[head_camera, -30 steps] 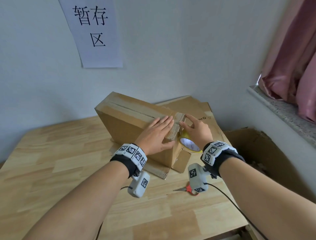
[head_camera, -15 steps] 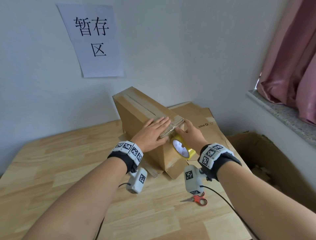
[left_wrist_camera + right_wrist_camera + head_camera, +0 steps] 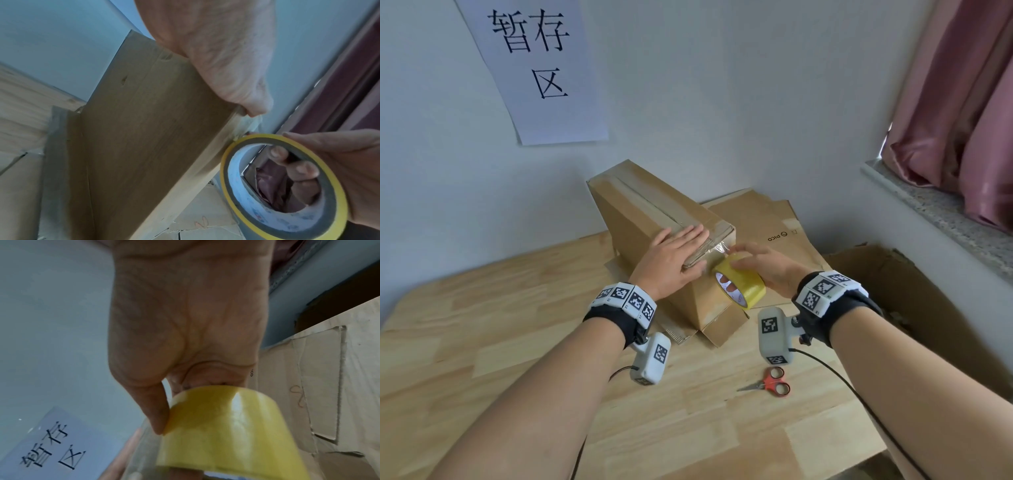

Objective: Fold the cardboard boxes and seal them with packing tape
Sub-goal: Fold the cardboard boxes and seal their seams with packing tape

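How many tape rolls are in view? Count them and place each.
1. The yellow packing tape roll is gripped in the right hand, beside the tilted cardboard box; others may be hidden.

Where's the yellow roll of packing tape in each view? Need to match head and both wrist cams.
Head: the yellow roll of packing tape sits just right of centre, held by the right hand at the brown cardboard box.
Left wrist: lower right, seen through its core, with fingers inside.
Right wrist: bottom centre, outer face showing.
Shared landmark: the white paper sign with black characters appears in head and right wrist, not left wrist.
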Demonstrator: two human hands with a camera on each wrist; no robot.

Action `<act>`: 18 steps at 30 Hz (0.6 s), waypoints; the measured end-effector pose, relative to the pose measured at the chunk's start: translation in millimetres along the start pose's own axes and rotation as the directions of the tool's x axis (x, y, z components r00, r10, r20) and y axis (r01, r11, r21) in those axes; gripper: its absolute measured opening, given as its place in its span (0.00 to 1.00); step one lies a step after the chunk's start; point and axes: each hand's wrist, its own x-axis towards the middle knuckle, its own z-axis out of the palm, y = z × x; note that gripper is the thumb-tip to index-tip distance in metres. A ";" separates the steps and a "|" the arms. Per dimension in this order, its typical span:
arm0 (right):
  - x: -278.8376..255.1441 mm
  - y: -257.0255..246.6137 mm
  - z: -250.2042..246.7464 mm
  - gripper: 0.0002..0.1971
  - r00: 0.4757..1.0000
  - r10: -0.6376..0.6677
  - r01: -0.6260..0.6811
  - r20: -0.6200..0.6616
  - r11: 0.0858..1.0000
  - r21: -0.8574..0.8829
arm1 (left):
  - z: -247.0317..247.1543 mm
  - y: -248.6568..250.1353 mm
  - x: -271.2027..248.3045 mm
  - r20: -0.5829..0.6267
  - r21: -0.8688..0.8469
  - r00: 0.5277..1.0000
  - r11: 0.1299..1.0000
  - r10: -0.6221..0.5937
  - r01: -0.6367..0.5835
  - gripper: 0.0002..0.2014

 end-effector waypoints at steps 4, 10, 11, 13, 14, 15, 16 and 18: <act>-2.6 -1.0 -5.2 0.14 0.999 0.012 -0.011 0.049 1.000 -0.030 | 2.4 0.9 -1.4 -0.028 -0.005 1.000 1.000 0.005 -0.005 0.34; -3.3 8.9 -8.1 0.12 0.990 0.052 -0.058 0.135 0.998 0.040 | 0.4 1.4 3.0 -0.019 0.003 1.000 1.000 -0.001 0.001 0.34; -2.9 12.3 -5.0 0.12 0.989 0.057 -0.064 0.136 0.997 0.041 | 0.8 0.8 2.3 -0.023 0.006 1.000 1.000 -0.001 0.001 0.33; -1.9 16.7 2.3 0.12 0.991 0.052 -0.058 0.122 0.997 0.046 | 1.2 0.8 0.0 -0.020 -0.001 1.000 1.000 -0.015 0.015 0.33; -0.5 18.3 5.3 0.12 0.992 0.047 -0.053 0.114 0.997 0.050 | 0.9 1.2 -1.0 -0.014 -0.003 1.000 1.000 -0.025 0.025 0.34; 1.1 19.8 7.4 0.13 0.993 0.042 -0.048 0.112 0.998 0.052 | -0.3 2.0 -1.7 -0.007 -0.003 0.999 0.999 -0.033 0.033 0.34; 2.6 20.3 8.8 0.14 0.993 0.038 -0.044 0.112 0.998 0.055 | -2.3 2.8 -1.8 0.008 0.002 0.999 0.999 -0.038 0.038 0.35; 6.0 23.2 8.2 0.16 0.994 0.033 -0.040 0.104 0.997 0.062 | -6.0 6.3 0.0 0.038 0.008 0.999 0.999 -0.034 0.033 0.35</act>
